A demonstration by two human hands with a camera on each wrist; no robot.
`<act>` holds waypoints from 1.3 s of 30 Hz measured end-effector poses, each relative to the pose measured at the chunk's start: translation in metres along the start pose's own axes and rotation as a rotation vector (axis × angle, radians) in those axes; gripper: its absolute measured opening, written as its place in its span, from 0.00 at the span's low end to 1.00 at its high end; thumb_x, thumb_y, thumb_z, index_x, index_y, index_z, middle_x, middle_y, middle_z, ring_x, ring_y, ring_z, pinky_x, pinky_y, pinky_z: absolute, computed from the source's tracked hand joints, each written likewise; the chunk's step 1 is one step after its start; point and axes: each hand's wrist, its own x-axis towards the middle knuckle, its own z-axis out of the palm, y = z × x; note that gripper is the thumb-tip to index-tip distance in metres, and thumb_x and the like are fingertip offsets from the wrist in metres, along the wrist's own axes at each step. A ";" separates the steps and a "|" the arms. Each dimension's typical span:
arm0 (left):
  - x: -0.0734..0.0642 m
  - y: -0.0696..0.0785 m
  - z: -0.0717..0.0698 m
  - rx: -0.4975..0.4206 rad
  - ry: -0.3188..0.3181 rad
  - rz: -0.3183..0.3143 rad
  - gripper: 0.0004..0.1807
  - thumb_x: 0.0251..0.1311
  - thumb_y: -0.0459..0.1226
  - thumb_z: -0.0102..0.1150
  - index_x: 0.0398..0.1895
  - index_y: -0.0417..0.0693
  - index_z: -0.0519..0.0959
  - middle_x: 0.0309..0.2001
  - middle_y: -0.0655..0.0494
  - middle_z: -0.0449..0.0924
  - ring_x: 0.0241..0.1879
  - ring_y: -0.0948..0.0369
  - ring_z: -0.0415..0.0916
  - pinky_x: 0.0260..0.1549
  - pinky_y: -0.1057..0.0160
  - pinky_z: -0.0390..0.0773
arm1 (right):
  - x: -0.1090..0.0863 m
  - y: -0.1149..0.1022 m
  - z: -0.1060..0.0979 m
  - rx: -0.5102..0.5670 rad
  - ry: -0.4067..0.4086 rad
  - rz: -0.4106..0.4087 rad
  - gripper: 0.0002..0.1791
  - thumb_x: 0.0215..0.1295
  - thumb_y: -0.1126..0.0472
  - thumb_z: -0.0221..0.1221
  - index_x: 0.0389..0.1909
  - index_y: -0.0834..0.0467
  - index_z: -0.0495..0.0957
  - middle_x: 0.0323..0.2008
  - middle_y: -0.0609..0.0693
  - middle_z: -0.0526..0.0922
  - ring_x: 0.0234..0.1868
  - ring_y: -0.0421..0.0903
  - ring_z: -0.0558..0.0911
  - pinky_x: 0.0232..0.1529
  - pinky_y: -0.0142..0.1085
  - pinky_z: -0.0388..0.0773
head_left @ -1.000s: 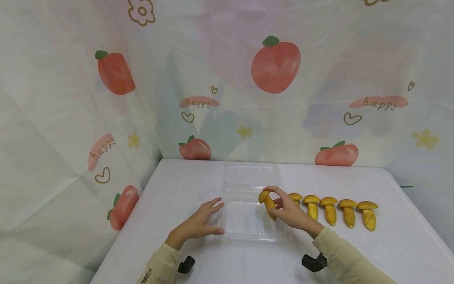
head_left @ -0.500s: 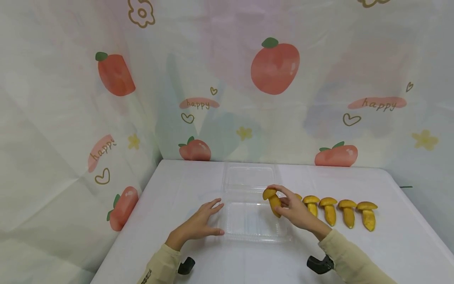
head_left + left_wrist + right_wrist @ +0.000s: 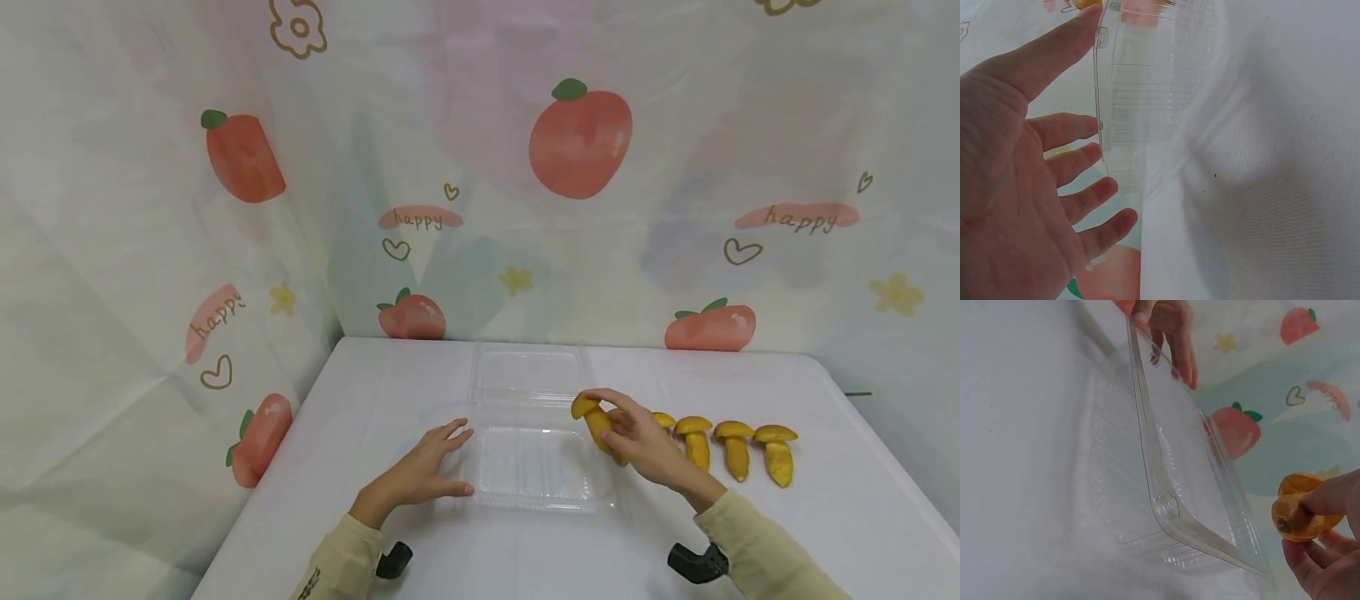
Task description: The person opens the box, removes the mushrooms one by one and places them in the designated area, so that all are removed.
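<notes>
My right hand [image 3: 637, 437] pinches a yellow toy mushroom [image 3: 596, 421] between thumb and fingers, its cap tilted up to the left. It hangs by the right rim of a clear plastic clamshell box [image 3: 536, 503], whose lid [image 3: 528, 375] lies folded back toward the wall. In the right wrist view the mushroom's stem end [image 3: 1291, 519] faces the camera. My left hand [image 3: 423, 471] is spread at the box's left side, holding nothing. The left wrist view shows its thumb and fingertips right at the box rim [image 3: 1099, 81].
Several more mushrooms [image 3: 733, 450] lie in a row on the white table [image 3: 757, 533] to the right, caps toward the wall. My right hand partly hides the nearest ones. A fruit-printed cloth [image 3: 480, 275] stands behind and to the left.
My right hand has moved to the right with the mushroom, from above the box to its right rim, covering more of the row. My left hand has stayed put.
</notes>
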 end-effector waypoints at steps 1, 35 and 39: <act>0.000 0.000 0.000 -0.002 -0.002 0.001 0.50 0.56 0.51 0.73 0.78 0.45 0.60 0.82 0.49 0.50 0.80 0.43 0.49 0.72 0.36 0.61 | -0.001 0.000 -0.001 0.000 0.000 -0.006 0.28 0.71 0.75 0.53 0.71 0.63 0.64 0.61 0.66 0.73 0.43 0.43 0.81 0.37 0.31 0.82; 0.000 0.002 -0.002 0.025 -0.032 -0.016 0.52 0.56 0.51 0.73 0.79 0.46 0.58 0.82 0.50 0.47 0.80 0.43 0.47 0.73 0.36 0.60 | -0.045 0.005 -0.062 -0.136 0.150 0.072 0.33 0.69 0.68 0.62 0.73 0.62 0.64 0.68 0.41 0.68 0.55 0.17 0.70 0.45 0.20 0.80; 0.000 0.002 -0.001 0.022 -0.030 -0.020 0.52 0.56 0.51 0.73 0.79 0.46 0.58 0.82 0.50 0.47 0.80 0.43 0.47 0.72 0.35 0.60 | -0.050 0.007 -0.069 -0.147 0.164 0.047 0.32 0.69 0.70 0.61 0.72 0.65 0.64 0.66 0.29 0.66 0.55 0.16 0.70 0.48 0.16 0.77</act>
